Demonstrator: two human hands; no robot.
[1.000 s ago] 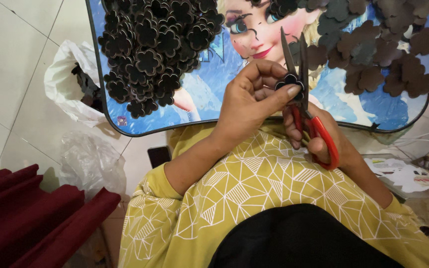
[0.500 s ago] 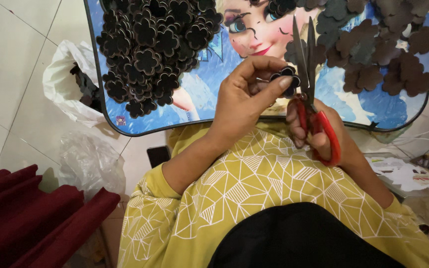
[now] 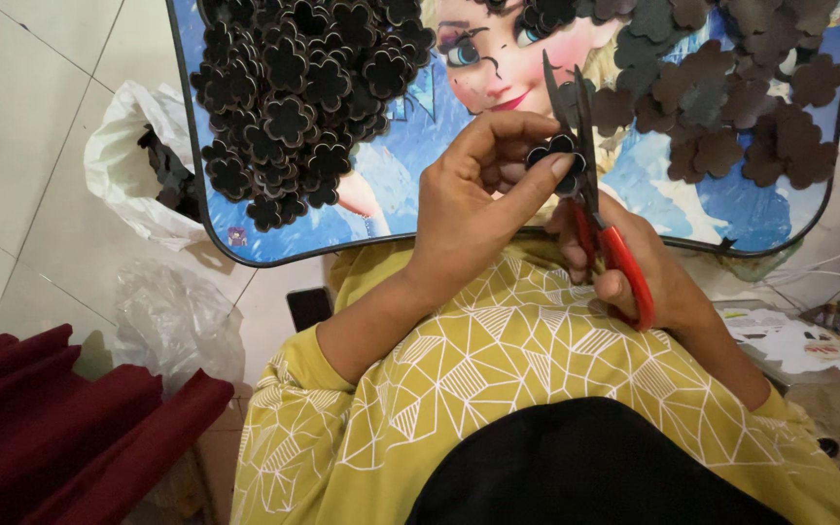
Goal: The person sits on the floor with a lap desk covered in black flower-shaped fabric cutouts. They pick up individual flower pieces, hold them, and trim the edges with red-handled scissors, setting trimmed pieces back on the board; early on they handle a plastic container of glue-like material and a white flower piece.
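At the centre of the frame, the left hand [image 3: 473, 209] pinches a small black flower-shaped foam cutout [image 3: 554, 156] between thumb and fingertips. The right hand [image 3: 639, 277] has its fingers closed through the red-handled scissors [image 3: 595, 209], blades nearly shut at the cutout's edge. The piece looks light, thin and bendable, best held by its petals. Finished black flower pieces [image 3: 303, 87] heap at upper left on the blue cartoon-printed lap tray [image 3: 381, 209].

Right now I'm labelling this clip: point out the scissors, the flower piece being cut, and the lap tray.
scissors [image 3: 624, 272], head view, on the red handle.
flower piece [image 3: 548, 151], head view, on its dark petals above the left thumb.
lap tray [image 3: 396, 209], head view, on a bare blue patch.
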